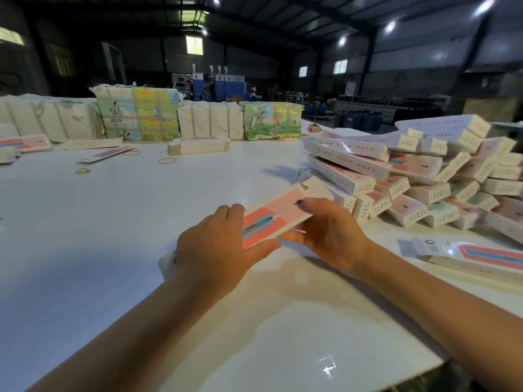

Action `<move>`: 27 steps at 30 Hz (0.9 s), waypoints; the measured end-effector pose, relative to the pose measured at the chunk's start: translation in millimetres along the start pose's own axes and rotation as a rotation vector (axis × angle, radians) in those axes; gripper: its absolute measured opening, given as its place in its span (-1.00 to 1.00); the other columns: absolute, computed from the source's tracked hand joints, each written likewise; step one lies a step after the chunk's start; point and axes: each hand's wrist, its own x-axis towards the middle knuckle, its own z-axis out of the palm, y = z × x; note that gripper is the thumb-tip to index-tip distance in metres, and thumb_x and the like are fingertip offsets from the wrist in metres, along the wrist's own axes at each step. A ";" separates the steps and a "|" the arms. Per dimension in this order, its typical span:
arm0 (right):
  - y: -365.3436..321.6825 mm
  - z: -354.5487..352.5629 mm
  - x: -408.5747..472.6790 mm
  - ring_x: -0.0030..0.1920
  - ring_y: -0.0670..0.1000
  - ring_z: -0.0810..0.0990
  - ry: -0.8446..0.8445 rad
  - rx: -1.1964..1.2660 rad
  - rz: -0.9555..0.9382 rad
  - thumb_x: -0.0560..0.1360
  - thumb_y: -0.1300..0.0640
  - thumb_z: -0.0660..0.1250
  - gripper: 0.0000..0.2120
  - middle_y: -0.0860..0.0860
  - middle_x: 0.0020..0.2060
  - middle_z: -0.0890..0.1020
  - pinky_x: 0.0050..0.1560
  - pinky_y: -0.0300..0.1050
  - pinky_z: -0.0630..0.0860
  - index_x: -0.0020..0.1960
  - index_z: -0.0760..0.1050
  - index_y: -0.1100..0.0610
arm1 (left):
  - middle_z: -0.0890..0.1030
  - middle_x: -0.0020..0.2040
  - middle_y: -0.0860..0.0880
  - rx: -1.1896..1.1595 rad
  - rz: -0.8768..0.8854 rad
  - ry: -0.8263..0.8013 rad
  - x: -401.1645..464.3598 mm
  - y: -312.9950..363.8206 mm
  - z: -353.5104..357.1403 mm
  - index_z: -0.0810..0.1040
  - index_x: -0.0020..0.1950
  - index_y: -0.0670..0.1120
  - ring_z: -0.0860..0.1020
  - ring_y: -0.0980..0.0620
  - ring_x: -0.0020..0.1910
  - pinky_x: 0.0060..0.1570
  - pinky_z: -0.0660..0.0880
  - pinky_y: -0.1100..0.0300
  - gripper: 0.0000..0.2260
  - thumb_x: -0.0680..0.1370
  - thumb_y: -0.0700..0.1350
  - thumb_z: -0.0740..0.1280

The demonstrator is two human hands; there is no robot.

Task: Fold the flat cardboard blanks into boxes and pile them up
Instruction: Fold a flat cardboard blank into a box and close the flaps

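Note:
A pink, red and white cardboard blank [278,213] is held just above the white table [113,222], slanting up to the right with a white end flap open at its far end. My left hand [218,250] grips its near left end, thumb along the lower edge. My right hand [325,230] holds the right part, fingers curled over the top and thumb underneath. A big pile of folded boxes [410,179] rises to the right of my hands.
Flat blanks [464,253] lie at the right edge. A banded stack of blanks [198,145] sits mid-table, with loose rubber bands [167,160] and single blanks [107,154] at left. Wrapped bundles [135,114] line the far edge. The table's near corner is bottom right.

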 end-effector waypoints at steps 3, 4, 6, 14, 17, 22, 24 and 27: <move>3.1 -0.1 0.9 -0.12 0.10 0.69 0.079 -0.224 -0.174 0.49 0.22 0.29 -0.86 0.08 -0.19 0.70 -0.17 -0.06 0.61 -0.10 0.62 0.09 | 0.46 -0.07 0.12 -0.033 -0.009 -0.025 -0.1 1.1 -1.6 0.33 0.10 0.07 0.48 0.09 -0.19 -0.28 0.38 0.26 -0.27 0.22 0.52 -0.18; 3.6 -2.0 0.2 -0.11 0.11 0.69 0.099 -0.292 -0.223 0.52 0.24 0.27 -0.87 0.07 -0.19 0.70 -0.17 -0.06 0.61 -0.07 0.60 0.10 | 0.47 -0.06 0.11 -0.050 -0.007 -0.039 -0.3 2.2 -2.2 0.33 0.10 0.06 0.50 0.07 -0.16 -0.25 0.42 0.24 -0.31 0.25 0.51 -0.13; 5.7 -3.9 -3.8 -0.16 0.03 0.67 0.110 -0.546 -0.370 0.54 0.21 0.23 -0.87 -0.02 -0.25 0.68 -0.20 -0.14 0.60 -0.06 0.56 0.10 | 0.47 -0.05 0.10 -0.051 0.009 -0.065 -1.1 4.2 -4.4 0.33 0.10 0.06 0.52 0.06 -0.12 -0.19 0.46 0.21 -0.37 0.31 0.49 -0.05; 11.1 5.5 -15.3 -0.05 -0.08 0.56 0.074 -1.283 -0.459 0.55 -0.16 0.01 -0.50 -0.04 0.04 0.58 -0.08 -0.12 0.55 0.35 0.36 0.08 | 0.60 -0.22 -0.12 -0.045 0.086 0.016 -6.2 10.7 -9.1 0.57 0.02 -0.20 0.59 -0.14 -0.29 -0.37 0.48 0.09 -0.48 0.32 0.19 0.48; 11.2 15.1 -15.5 -0.16 -0.09 0.60 0.045 -0.870 -0.332 0.57 -0.21 0.03 -0.70 -0.08 -0.04 0.59 -0.16 -0.15 0.60 0.21 0.41 -0.19 | 0.59 -0.21 -0.14 -0.056 0.085 0.038 -5.7 9.6 -7.8 0.56 0.04 -0.22 0.56 -0.15 -0.28 -0.36 0.41 0.12 -0.49 0.35 0.19 0.45; 3.0 12.8 -10.0 -0.02 0.08 0.58 0.045 -0.387 -0.092 0.55 0.08 0.21 -0.72 -0.01 -0.05 0.66 -0.12 -0.01 0.60 0.24 0.52 -0.01 | 0.57 -0.25 -0.13 -0.048 0.109 0.059 -4.6 3.8 -8.6 0.57 0.02 -0.23 0.55 -0.13 -0.34 -0.42 0.47 0.06 -0.48 0.33 0.18 0.46; 3.1 10.6 -9.3 -0.03 0.06 0.59 0.015 -0.304 -0.059 0.46 0.06 0.27 -0.68 -0.02 -0.05 0.67 -0.11 -0.04 0.60 0.21 0.54 -0.04 | 0.57 -0.29 -0.13 -0.049 0.133 0.089 -3.9 2.8 -7.8 0.58 -0.04 -0.23 0.55 -0.14 -0.39 -0.48 0.50 0.04 -0.51 0.30 0.14 0.50; 2.3 7.7 -6.6 -0.08 0.03 0.63 0.020 -0.265 -0.069 0.54 0.14 0.23 -0.73 -0.01 -0.07 0.69 -0.16 -0.10 0.61 0.19 0.53 -0.07 | 0.57 -0.29 -0.12 -0.059 0.147 0.139 -3.9 0.6 -7.7 0.57 -0.04 -0.22 0.55 -0.14 -0.39 -0.49 0.50 0.02 -0.52 0.29 0.15 0.50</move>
